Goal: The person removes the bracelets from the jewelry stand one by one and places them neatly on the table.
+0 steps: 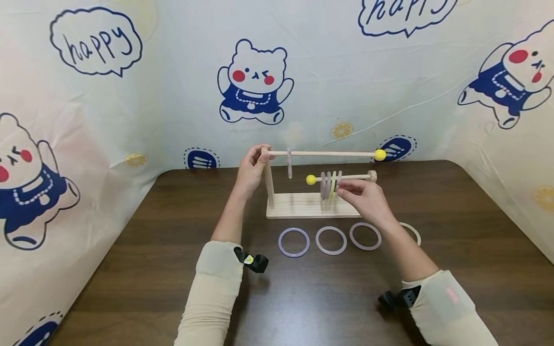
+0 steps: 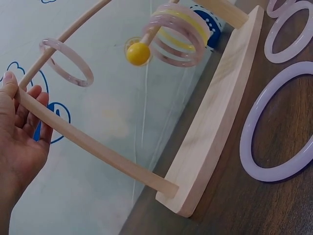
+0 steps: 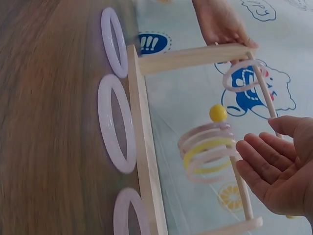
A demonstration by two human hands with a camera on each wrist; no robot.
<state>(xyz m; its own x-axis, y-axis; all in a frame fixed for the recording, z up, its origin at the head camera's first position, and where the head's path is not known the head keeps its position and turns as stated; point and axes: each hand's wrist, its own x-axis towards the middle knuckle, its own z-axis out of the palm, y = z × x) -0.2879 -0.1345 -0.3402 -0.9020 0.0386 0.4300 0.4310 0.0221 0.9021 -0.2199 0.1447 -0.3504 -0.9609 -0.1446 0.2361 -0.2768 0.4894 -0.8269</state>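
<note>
Because its two rods reach out from opposite posts, the wooden stand (image 1: 298, 211) can carry rings on two levels. On its lower rod (image 1: 318, 179) hang several rings close together, purple or pale, with a yellow ring (image 1: 332, 190) among them; on its upper rod (image 1: 333, 154) hangs one pale purple ring (image 1: 290, 166), nearer to the left post (image 1: 270, 182). Each rod ends in a yellow ball, the lower ball (image 1: 310, 179) and the upper ball (image 1: 380, 154), which perhaps serves as a stop.

At the top of the left post, the left hand (image 1: 252, 170) grips the wood between thumb and fingers, I think to keep the stand steady. The right hand (image 1: 365, 199) is at the lower rod, beside the outermost ring on the right; its fingers are nearly straight, with the thumb apart from them in the right wrist view. Whether they touch this ring, I cannot tell.

In front of the stand, three purple rings (image 1: 331, 253) lie flat in a row on the desk (image 1: 143, 288), probably for easy picking. A cream ring (image 1: 413, 229), partly hidden by the right forearm, lies to their right. Behind the stand hangs a printed cloth (image 1: 329, 96).
</note>
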